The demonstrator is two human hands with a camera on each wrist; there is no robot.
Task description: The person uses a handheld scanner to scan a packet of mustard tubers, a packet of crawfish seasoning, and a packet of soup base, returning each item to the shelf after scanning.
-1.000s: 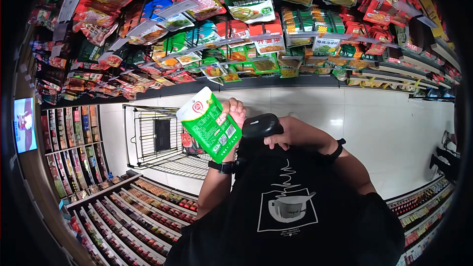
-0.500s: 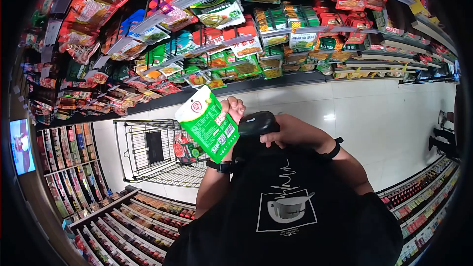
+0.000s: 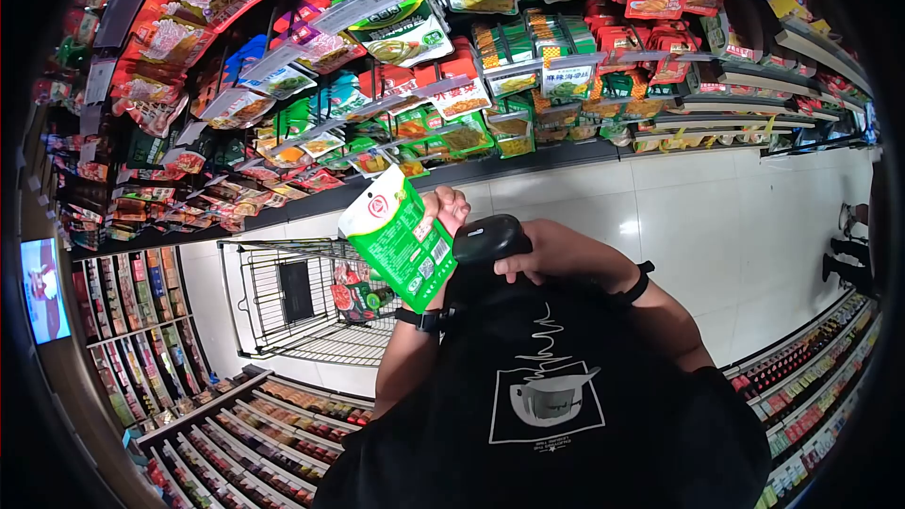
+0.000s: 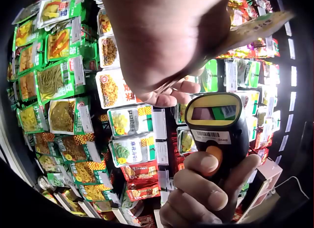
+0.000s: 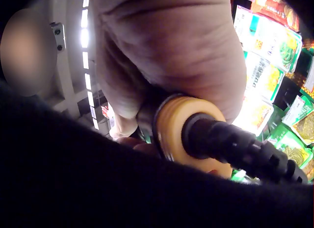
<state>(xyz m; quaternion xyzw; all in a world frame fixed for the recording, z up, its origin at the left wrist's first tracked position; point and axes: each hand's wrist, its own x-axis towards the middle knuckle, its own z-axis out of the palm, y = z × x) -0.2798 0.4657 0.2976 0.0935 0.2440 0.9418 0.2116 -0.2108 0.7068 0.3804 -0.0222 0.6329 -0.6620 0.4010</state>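
Your left fingers (image 3: 456,200) grip the green packet (image 3: 396,234); right fingers (image 4: 200,189) wrap the scanner (image 3: 485,243), just beside them. Hold the barcode (image 3: 440,251), near your left fingers, flat and square to the scanner window (image 4: 214,113).

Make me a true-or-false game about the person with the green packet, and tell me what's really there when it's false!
1. The left hand holds the green packet. True.
2. The right hand holds a bottle. False: it holds a black scanner.
3. The cart is empty. False: a red package is in it.
4. The scanner has an orange button. True.
5. The shirt is white. False: it's black.
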